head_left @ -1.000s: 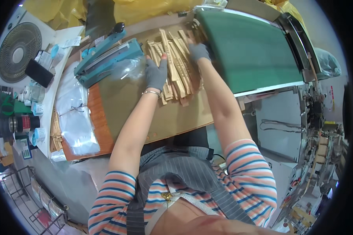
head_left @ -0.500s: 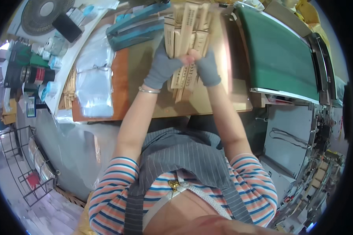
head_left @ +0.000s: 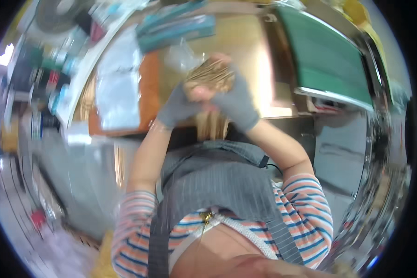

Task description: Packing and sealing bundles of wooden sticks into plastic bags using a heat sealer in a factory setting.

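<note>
Between my two gloved hands is a bundle of long, thin tan paper packets [head_left: 211, 76], tilted so its far ends face up. Its lower part [head_left: 211, 125] hangs below my hands, past the front edge of the table. My left hand [head_left: 180, 105] closes round the left side, with bare fingertips showing from a grey glove. On the right side my right hand [head_left: 236, 107], in a matching glove, is wrapped round the same bundle. Motion blur hides the single packets and some fingers. Just beyond the bundle lies a crumpled clear plastic piece [head_left: 183, 54].
A teal long box-like holder [head_left: 176, 34] lies at the back of the brown table [head_left: 241, 34]. Flat clear plastic bags [head_left: 118, 92] are stacked at the left. A green belt surface [head_left: 326, 58] stands at the right. A cluttered white shelf [head_left: 81, 78] runs along the far left.
The packet bundle has come toward me from the back of the table and tipped up, with both hands still round it. The clear plastic piece now shows behind it.
</note>
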`<control>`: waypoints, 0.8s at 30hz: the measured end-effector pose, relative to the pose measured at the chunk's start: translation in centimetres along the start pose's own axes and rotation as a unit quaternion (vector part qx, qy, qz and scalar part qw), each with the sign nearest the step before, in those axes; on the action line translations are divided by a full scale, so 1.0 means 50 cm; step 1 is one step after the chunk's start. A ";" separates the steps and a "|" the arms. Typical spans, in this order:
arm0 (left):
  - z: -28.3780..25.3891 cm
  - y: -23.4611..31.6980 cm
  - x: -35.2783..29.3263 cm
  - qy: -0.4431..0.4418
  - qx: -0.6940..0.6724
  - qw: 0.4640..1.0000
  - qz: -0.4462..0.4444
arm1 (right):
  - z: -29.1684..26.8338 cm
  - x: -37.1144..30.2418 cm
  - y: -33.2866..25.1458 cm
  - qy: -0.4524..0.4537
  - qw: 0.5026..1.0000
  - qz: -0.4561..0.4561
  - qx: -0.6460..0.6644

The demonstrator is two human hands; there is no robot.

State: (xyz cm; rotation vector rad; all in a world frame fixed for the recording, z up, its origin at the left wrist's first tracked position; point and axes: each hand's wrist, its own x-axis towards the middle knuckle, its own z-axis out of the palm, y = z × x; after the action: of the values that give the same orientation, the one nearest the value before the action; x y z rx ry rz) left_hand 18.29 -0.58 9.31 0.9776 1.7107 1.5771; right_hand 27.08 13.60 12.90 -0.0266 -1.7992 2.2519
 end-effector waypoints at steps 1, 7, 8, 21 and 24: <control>-0.007 -0.038 -0.022 -0.023 -0.002 0.999 -0.029 | 0.006 -0.006 0.001 0.027 0.997 -0.044 -0.059; 0.091 -0.153 -0.081 -0.009 -0.446 0.890 -0.096 | -0.045 0.053 0.055 -0.275 0.927 0.198 0.159; 0.103 -0.132 -0.081 -0.020 -0.431 0.897 -0.094 | -0.046 0.051 0.102 -0.257 0.948 0.115 0.149; 0.129 0.116 -0.043 0.014 0.350 0.926 0.143 | -0.080 0.002 0.127 -0.140 0.954 0.010 0.265; 0.092 -0.017 -0.074 0.188 0.172 0.954 0.160 | -0.052 -0.152 0.058 -0.042 0.948 0.056 0.311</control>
State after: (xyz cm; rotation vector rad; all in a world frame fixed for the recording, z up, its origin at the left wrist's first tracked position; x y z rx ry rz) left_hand 24.02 -1.20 7.81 1.2358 2.2354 1.7956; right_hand 34.33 13.90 8.41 0.0885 -1.0650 2.8347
